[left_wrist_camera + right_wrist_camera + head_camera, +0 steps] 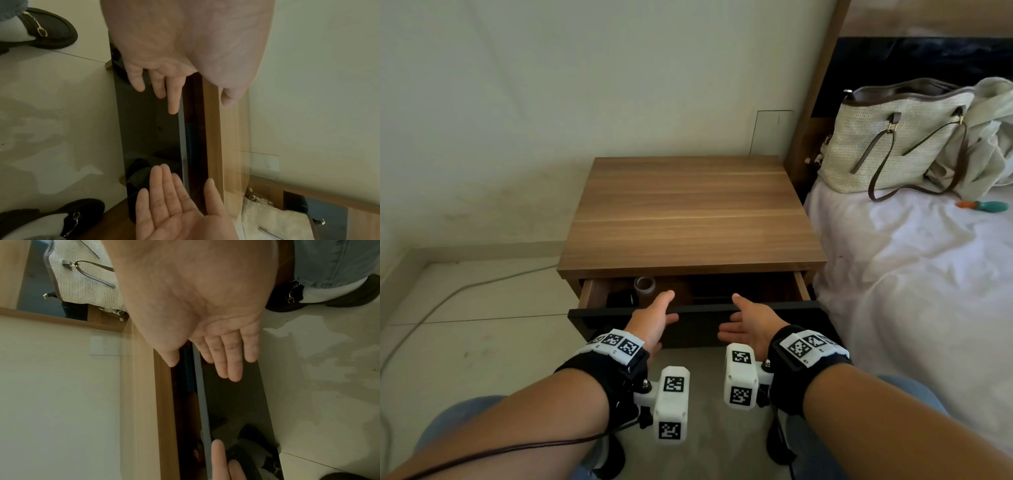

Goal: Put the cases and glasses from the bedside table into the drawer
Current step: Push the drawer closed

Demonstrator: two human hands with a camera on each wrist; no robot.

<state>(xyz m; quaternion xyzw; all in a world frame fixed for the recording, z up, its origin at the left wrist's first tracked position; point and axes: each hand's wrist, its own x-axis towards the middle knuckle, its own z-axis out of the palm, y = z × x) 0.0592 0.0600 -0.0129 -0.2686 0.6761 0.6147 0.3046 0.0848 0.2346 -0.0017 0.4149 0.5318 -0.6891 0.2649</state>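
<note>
The wooden bedside table [688,212] has a bare top. Its drawer [702,325], with a glossy black front, stands partly pulled out. Both hands are open at that front, palms facing each other and fingers straight. My left hand [666,308] has its thumb over the drawer's top edge at the left, and my right hand [736,318] mirrors it at the right. Neither holds anything. The left wrist view shows my left hand [164,84] by the black front [148,129]. Dark shapes [709,291] lie inside the drawer, mostly hidden; I cannot tell what they are.
A clear tape roll [644,284] and a small black object [621,298] sit in the drawer's left part. A bed [911,274] with a woven handbag [893,137] stands right of the table. A cable [448,294] runs along the tiled floor at the left.
</note>
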